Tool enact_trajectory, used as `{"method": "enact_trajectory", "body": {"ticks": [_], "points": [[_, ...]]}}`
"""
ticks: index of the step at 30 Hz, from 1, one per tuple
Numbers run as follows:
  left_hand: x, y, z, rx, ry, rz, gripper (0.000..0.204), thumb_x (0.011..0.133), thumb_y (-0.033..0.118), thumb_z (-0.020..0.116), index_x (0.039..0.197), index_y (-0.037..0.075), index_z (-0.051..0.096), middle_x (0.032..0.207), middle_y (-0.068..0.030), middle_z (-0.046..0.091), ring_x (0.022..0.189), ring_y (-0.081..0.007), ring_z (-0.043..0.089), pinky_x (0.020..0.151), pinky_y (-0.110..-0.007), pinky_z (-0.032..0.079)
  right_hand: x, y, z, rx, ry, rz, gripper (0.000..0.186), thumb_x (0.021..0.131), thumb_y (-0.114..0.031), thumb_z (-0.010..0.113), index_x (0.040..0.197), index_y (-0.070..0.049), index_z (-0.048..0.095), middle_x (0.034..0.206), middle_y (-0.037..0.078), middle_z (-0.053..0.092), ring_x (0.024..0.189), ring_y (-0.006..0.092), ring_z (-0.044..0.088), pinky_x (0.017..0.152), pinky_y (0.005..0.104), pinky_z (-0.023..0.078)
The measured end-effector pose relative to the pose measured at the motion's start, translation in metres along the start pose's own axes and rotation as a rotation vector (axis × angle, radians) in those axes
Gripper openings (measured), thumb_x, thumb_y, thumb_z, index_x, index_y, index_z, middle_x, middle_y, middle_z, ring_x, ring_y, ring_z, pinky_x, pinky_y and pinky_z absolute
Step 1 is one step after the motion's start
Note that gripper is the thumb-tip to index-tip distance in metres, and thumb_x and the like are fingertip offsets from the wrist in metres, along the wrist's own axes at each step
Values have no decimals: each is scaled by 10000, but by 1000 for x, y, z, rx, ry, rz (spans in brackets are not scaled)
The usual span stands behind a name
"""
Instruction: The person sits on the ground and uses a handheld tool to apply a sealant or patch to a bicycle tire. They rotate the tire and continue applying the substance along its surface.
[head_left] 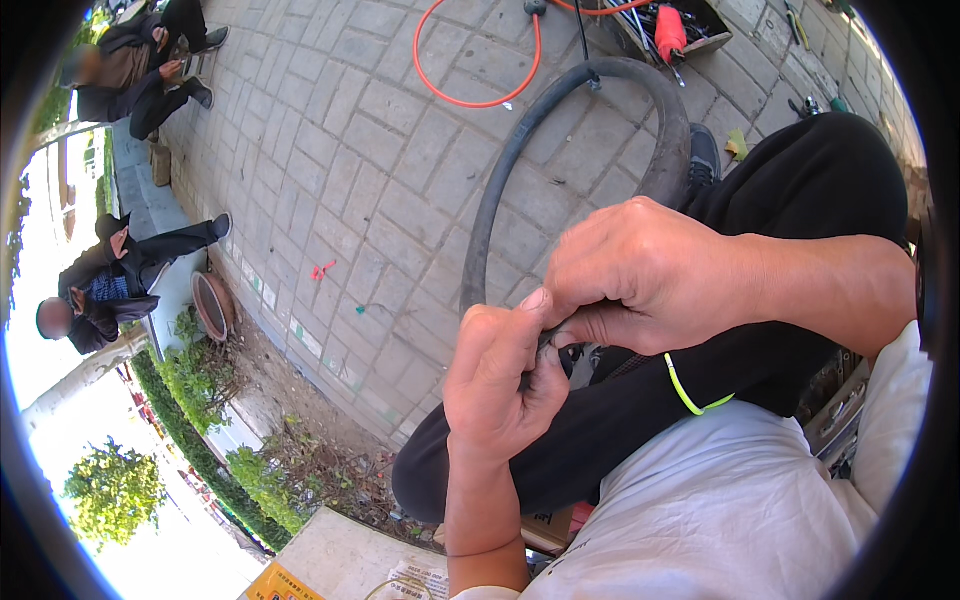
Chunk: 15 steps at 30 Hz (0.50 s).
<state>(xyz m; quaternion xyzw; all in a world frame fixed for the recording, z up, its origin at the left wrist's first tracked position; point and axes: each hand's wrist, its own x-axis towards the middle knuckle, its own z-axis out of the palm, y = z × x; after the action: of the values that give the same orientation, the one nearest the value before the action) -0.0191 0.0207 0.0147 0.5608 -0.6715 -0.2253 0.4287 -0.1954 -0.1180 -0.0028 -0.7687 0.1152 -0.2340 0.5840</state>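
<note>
A black rubber inner tube (490, 220) loops from my hands out over the paving and back. My left hand (500, 385) is closed, its thumb and forefinger pinching a dark bit of rubber that looks like part of the tube. Right against it, my right hand (640, 270) is closed too, thumb and fingertips on the same spot. The fingers hide most of what they pinch. At the loop's far end, a valve (594, 80) sits on the tube, with a thin black line running up from it.
An orange hose (418, 55) curls on the paving ahead. A toolbox (715, 42) with a red object (670, 32) stands at the far right, pliers (797, 28) beyond it. My black-trousered knees flank the work. Two people sit at the left, near a round pot (213, 305).
</note>
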Motion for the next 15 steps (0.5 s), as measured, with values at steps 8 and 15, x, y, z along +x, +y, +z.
{"method": "enact_trajectory", "body": {"ticks": [8,15], "points": [[-5,-2,-1,-72,19,-86,612,823,-167,713,1413,-53,605,1018,-85,561,864,-165,535,786,-303,500,5,4,-1,27,-24,-4,130,824,-94,794,938,-47,755,819,115,727,809,360,715,683,448,558],[2,-8,-8,-16,119,-33,538,794,-79,807,1308,18,684,1048,-105,635,906,-263,606,782,-370,513,14,5,-7,167,-43,114,112,866,-62,782,948,6,744,784,162,724,692,319,718,639,402,555]]}}
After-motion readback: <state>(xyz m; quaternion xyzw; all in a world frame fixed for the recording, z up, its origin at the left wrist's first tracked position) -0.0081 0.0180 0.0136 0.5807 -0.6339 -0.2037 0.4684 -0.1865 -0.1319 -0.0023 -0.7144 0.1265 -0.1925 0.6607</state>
